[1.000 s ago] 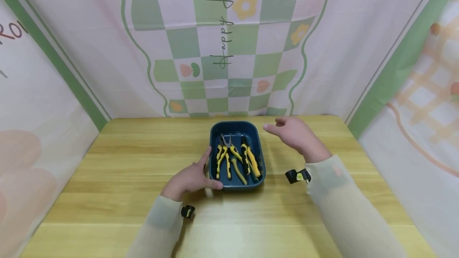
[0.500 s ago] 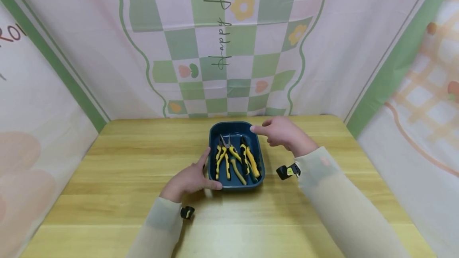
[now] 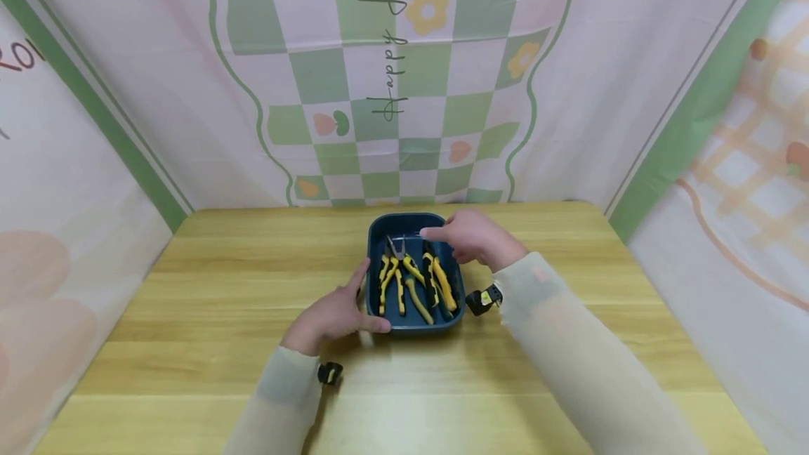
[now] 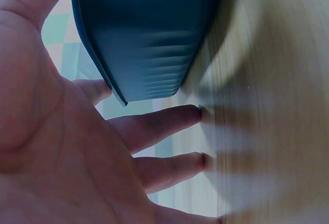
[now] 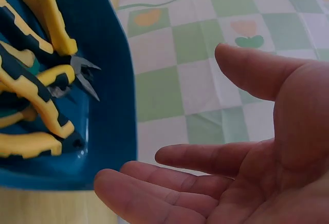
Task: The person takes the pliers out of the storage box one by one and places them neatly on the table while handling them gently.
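**Between left hand (image 3: 331, 316) and right hand (image 3: 477, 239): a blue tray (image 3: 404, 225) of pliers (image 3: 401, 293)**

At far left, a pale side curtain (image 3: 76, 188) with a green band. Next, across the wooden table (image 3: 240, 286), a pale left sleeve (image 3: 281, 392) with a small black device (image 3: 330, 373) at the wrist. At the end of that sleeve, the left hand, fingers straight and spread, nothing clasped: thumb on the near left corner of the tray, index finger along its left side. In the left wrist view, one fingertip at the rim, the other fingers stretched out toward the tabletop.

In the middle, near the table's far edge, the tray, upright, with the pliers lying inside. At its left, black-and-yellow handles and slim, parted metal jaws toward the far end; in the middle, a plainer yellowish handle (image 3: 419, 300); at the right, more black-and-yellow handles close together. Exact count impossible to tell from the overlap. Behind, a green-and-white checked curtain (image 3: 354, 76).

Over the far right corner, the right hand, fingers extended, palm bare, one digit reaching above the tray's interior; contact with the rim impossible to tell. Further right, a second black device (image 3: 485, 298), a pale right sleeve (image 3: 581, 350) and an orange-checked curtain (image 3: 752, 181).
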### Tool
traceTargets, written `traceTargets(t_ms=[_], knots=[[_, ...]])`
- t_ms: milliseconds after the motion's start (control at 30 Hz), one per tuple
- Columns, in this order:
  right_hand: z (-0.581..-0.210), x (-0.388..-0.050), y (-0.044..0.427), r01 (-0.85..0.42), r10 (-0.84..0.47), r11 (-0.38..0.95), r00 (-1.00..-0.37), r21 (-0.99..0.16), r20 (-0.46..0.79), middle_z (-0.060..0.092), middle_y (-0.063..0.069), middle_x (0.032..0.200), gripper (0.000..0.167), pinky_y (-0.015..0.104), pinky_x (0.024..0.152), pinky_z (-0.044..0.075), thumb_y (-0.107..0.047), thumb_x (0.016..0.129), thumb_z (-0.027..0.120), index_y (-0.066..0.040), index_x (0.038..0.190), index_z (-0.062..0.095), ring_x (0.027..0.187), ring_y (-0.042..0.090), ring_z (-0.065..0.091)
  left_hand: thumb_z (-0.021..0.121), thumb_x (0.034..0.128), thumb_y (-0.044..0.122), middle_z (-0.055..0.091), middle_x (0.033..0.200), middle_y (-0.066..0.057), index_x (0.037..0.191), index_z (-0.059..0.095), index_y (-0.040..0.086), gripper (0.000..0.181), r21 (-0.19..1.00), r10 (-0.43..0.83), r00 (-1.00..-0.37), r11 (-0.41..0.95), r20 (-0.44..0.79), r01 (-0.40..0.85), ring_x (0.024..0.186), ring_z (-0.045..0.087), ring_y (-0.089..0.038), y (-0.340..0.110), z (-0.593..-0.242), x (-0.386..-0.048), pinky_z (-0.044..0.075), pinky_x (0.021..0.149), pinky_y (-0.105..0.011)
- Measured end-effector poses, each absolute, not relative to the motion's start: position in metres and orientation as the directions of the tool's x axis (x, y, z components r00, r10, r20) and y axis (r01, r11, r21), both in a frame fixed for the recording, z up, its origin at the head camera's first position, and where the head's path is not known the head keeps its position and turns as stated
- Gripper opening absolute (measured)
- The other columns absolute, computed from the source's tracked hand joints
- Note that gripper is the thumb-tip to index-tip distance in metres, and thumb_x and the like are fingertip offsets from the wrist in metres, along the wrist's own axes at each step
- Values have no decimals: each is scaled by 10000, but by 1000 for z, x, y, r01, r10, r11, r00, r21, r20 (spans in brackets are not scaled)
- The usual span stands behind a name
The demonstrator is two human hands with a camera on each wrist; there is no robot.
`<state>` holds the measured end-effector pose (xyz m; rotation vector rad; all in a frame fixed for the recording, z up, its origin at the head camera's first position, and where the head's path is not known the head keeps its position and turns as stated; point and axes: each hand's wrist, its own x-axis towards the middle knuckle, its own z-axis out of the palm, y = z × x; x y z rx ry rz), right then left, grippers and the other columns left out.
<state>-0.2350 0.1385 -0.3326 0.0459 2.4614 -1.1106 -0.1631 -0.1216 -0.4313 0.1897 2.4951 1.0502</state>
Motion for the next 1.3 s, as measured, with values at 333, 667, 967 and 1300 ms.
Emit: traceTargets(t_ms=[333, 667, 967, 1300], knots=[[-341, -241, 122, 245, -113, 697, -891, -674, -440, 469, 183, 1427, 776, 459, 856, 538, -485, 923, 682, 32, 1444, 429, 1145, 406, 586, 860, 724, 525, 279, 1560, -271, 1603, -8, 372, 1245, 701, 284, -899, 713, -333, -34, 1397, 289, -483, -118, -426, -167, 282, 1080, -630], [-347, -252, 107, 213, -90, 784, -890, -583, -447, 484, 181, 1429, 647, 492, 806, 551, -415, 970, 613, 4, 1439, 462, 1097, 381, 594, 862, 720, 531, 268, 1565, -268, 1603, -9, 372, 1250, 697, 284, -898, 716, -336, -34, 1392, 310, -469, -118, -424, -172, 297, 1084, -603], [-361, -255, 101, 182, -106, 824, -880, -536, -463, 511, 191, 1409, 599, 471, 718, 566, -375, 974, 599, 24, 1410, 500, 1131, 353, 582, 861, 726, 517, 267, 1565, -266, 1608, -8, 347, 1249, 711, 303, -896, 703, -324, -20, 1394, 300, -473, -117, -425, -166, 282, 1093, -601], [-365, -247, 93, 131, -141, 848, -879, -514, -456, 545, 175, 1388, 605, 483, 877, 517, -448, 992, 558, 15, 1381, 552, 1138, 328, 585, 874, 706, 512, 299, 1547, -278, 1616, 4, 302, 1276, 724, 303, -905, 690, -300, -8, 1365, 368, -449, -123, -427, -159, 307, 1089, -578]])
